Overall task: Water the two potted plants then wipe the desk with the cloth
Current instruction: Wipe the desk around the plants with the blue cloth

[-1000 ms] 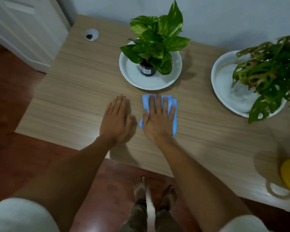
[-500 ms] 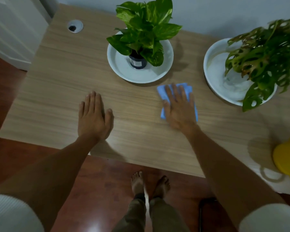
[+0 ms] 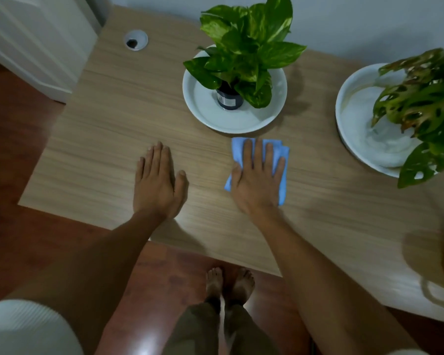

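On a pale wood desk (image 3: pixel 108 129) at frame centre, a person's right hand (image 3: pixel 258 180) presses flat on the blue cloth (image 3: pixel 280 155) just below the pothos saucer (image 3: pixel 203 108), left hand (image 3: pixel 158 183) spread empty, bracing; even pressure and overlapping strokes should clean best.

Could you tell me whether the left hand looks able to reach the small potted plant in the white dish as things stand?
Probably yes: the left hand lies flat and empty on the desk, with only bare wood between it and the small potted plant.
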A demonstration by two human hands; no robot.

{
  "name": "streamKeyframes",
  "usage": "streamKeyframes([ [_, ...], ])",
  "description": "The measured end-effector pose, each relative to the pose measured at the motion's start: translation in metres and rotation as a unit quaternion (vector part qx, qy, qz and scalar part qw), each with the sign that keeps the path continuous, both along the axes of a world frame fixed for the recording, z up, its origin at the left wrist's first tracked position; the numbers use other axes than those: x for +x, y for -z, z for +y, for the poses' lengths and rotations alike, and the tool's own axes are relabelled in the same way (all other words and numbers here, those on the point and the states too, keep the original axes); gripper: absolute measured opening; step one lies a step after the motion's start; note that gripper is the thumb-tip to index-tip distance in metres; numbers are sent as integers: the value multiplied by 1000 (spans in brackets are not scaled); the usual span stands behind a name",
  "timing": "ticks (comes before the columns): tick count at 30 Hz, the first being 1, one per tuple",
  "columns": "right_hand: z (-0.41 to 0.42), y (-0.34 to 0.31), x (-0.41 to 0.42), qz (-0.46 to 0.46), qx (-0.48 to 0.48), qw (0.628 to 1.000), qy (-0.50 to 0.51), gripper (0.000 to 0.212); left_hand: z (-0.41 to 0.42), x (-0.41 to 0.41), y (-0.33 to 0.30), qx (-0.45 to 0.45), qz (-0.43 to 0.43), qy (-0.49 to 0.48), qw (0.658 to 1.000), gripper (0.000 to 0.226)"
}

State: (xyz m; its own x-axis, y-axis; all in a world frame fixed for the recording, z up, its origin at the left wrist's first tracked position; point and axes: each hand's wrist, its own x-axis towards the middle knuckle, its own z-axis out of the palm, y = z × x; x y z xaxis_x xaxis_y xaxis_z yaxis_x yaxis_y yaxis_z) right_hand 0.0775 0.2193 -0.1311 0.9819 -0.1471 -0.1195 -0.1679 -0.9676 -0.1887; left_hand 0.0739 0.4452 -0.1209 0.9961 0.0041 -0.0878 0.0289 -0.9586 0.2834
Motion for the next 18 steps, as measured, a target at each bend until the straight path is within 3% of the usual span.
streamKeyframes([
  [10,91,1,22,1,2,994,-111,65,9,4,4,-22,3,14,1000,65],
  [18,163,-4,83,9,7,993,-119,66,109,74,-9,-2,-15,44,999,68],
])
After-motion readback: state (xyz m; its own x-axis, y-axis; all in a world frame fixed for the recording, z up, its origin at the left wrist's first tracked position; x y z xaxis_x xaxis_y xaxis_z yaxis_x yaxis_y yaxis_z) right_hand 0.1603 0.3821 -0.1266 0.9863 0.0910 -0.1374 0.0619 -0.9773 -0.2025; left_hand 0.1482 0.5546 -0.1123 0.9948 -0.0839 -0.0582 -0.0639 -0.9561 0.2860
